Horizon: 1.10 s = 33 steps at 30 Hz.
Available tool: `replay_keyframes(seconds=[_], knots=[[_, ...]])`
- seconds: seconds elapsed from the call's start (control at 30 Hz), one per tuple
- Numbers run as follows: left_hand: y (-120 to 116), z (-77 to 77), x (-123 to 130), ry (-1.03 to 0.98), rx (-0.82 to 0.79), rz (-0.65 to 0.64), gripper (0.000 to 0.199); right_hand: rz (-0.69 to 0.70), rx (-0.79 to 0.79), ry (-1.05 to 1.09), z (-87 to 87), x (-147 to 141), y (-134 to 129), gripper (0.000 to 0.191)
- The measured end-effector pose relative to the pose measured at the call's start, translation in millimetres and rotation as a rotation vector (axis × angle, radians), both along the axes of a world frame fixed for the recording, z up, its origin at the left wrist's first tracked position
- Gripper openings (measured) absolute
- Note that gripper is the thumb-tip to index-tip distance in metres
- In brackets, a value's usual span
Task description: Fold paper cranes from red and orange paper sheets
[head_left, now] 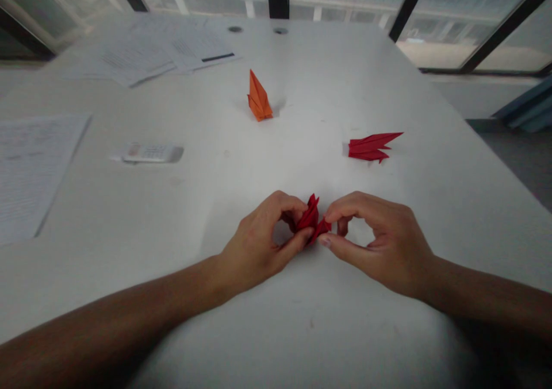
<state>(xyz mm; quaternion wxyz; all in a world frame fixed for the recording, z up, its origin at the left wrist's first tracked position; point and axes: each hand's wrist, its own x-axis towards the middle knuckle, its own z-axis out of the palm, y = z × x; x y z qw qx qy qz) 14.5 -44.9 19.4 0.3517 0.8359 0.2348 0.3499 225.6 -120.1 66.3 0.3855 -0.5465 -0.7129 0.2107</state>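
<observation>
Between my hands is a small folded red paper piece (309,215), low over the white table (276,326). My left hand (265,234) pinches its left part between thumb and fingers. The right tip of the same piece is pinched by my right hand (379,239), thumb below and index finger above. Farther right on the table lies another red folded paper (368,147) with long points toward the right. An orange folded paper (259,99) stands beyond my hands, its tall point upward.
Printed sheets (133,53) overlap at the back left, and another sheet (34,165) lies at the left edge. A small white packet (150,153) is nearer the middle left. Two round holes are near the far table edge, before the windows.
</observation>
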Motion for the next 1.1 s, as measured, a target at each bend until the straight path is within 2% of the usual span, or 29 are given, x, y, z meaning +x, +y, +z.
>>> replay_keyframes(seconds=[0.13, 0.37, 0.57, 0.83, 1.1], knots=[[0, -0.6, 1, -0.022, 0.136, -0.013, 0.027, -0.030, -0.046, -0.019, 2.1, -1, -2, 0.009], [0, -1.8, 1, -0.043, 0.198, -0.056, 0.029, -0.057, -0.079, -0.030, 3.9, 0, -3, 0.008], [0, -1.0, 2, -0.067, 0.202, -0.070, 0.028, -0.018, -0.029, -0.060, 6.8, 2, -3, 0.009], [1, -0.6, 2, -0.092, 0.166, -0.093, 0.030, 0.103, 0.003, -0.168, 8.9, 12, -3, 0.013], [2, 0.1, 2, -0.090, 0.147, -0.088, 0.030, 0.072, -0.032, -0.171, 10.8, 11, -4, 0.012]])
